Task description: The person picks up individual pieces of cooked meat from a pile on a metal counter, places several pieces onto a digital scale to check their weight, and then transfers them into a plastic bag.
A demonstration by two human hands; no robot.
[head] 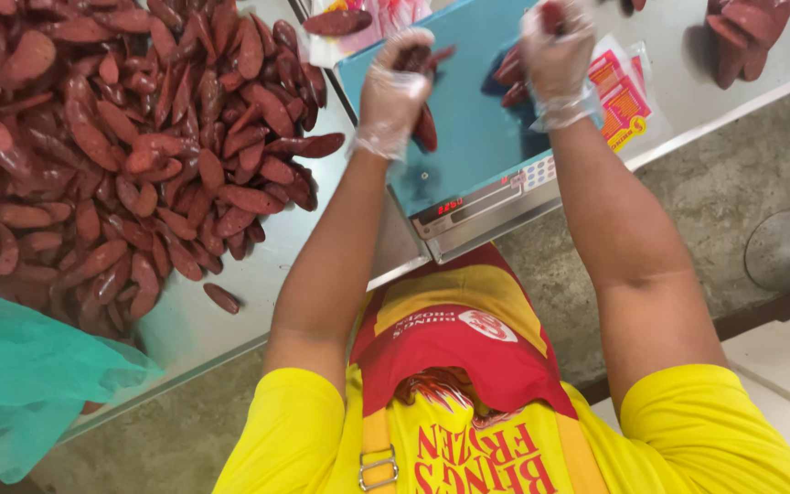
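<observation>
Head view, looking straight down on the person.

Both hands wear thin clear gloves and work over the teal pan of a weighing scale [454, 128], which sits at about 12 o'clock from the person's chest, on a steel worktop [230, 329].

Left hand [395, 87]: fingers curled round dark red sausages [424, 123], one of which hangs below the palm, just over the pan. Grasping, not released.

Right hand [557, 55]: clenched on another sausage or two at roughly 1 o'clock; a red end shows above the knuckles. More pieces lie on the pan just beside that hand, at its left.

Big heap of the same sausages [112, 146] covers the worktop from 9 to 11 o'clock, well apart from the scale. A smaller stack [742, 37] sits at 2 o'clock. A printed pink-and-yellow plastic bag [624, 96] lies under the pan's right edge. Green netting [20, 384] at 8 o'clock.

The scale's front display [451, 207] is lit; the figure is not noted here.

Judgement: the step in hand looks like portioning by weight, with pieces being laid on the pan. The next move would call for setting the held pieces down gently, checking the display, then adding or removing a piece.
</observation>
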